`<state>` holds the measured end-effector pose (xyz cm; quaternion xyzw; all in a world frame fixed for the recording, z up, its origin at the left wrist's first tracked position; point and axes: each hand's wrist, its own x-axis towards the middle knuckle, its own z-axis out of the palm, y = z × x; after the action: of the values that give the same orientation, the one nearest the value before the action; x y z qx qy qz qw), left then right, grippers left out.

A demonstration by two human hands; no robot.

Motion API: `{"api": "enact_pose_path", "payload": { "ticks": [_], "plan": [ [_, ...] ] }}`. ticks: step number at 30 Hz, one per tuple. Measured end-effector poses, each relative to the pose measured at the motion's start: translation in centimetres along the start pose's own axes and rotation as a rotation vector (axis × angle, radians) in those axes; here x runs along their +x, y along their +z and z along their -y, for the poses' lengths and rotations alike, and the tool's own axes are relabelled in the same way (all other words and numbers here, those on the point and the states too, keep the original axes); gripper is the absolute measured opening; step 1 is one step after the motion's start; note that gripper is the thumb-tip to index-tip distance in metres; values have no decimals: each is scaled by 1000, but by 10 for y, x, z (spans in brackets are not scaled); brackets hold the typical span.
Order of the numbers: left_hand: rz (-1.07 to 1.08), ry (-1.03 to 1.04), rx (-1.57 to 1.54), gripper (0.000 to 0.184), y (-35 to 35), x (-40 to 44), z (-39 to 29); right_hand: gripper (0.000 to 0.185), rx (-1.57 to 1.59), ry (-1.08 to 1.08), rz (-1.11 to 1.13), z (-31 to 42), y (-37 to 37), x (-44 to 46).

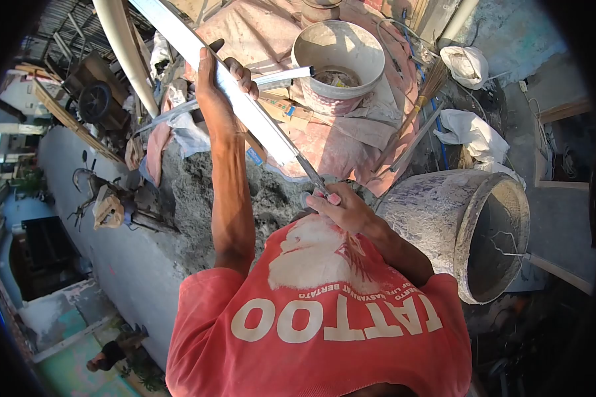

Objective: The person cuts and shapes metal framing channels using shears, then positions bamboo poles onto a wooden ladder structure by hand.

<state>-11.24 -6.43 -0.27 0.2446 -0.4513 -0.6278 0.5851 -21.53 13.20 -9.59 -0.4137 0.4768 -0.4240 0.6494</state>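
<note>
A long, shiny metal strip (228, 89) slants from the upper left down toward my chest. My left hand (222, 99) is closed around it from beneath, thumb on one side and fingertips curling over the other. In front of the red shirt, my right hand (344, 210) is closed on what looks like tin snips (309, 171) with pinkish-red grips. Their grey metal end meets the strip's lower end; whether the jaws are apart cannot be made out. Behind the strip, another thin metal profile (281, 77) lies crosswise, its tip over the rim of a bucket.
A mortar-stained bucket (367, 73) stands on a pinkish tarp (265, 30). To the right lies a large grey drum (430, 205) on its side, near white sacks (473, 135). Rough grey sand or mortar (198, 192), a bicycle (106, 192) and a wheeled cart (96, 99) are leftward.
</note>
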Motion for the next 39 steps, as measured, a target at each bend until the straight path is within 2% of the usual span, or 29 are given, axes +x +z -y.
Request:
{"api": "enact_pose_path", "payload": {
  "ticks": [5,7,11,13,17,19,25,31,37,39],
  "plan": [
    [12,-5,-11,38,-1,-2,0,31,-13,-39,-37,-3,9,-2],
    [14,-7,-8,38,0,-3,-1,31,17,16,-26,-1,11,-3],
    [27,-10,1,37,1,-3,-3,32,-16,-6,-60,-7,12,-1],
    [30,-23,-14,37,1,-4,-3,33,81,56,-30,-6,12,-2],
    [59,-15,32,35,-1,-2,-4,31,8,-2,-18,-8,10,-1],
    [70,-29,31,34,-2,-4,-4,31,131,118,9,-3,11,-3],
    [82,-58,11,32,-3,-4,-4,35,26,-14,-23,-9,12,1],
    [113,-46,111,32,-2,-8,-3,34,72,55,-21,-19,16,0],
    [154,-55,64,32,-15,-4,8,30,50,31,-52,-28,18,5],
    [67,-43,-60,32,-18,-2,7,29,18,-5,-45,-26,14,2]
  ]
}}
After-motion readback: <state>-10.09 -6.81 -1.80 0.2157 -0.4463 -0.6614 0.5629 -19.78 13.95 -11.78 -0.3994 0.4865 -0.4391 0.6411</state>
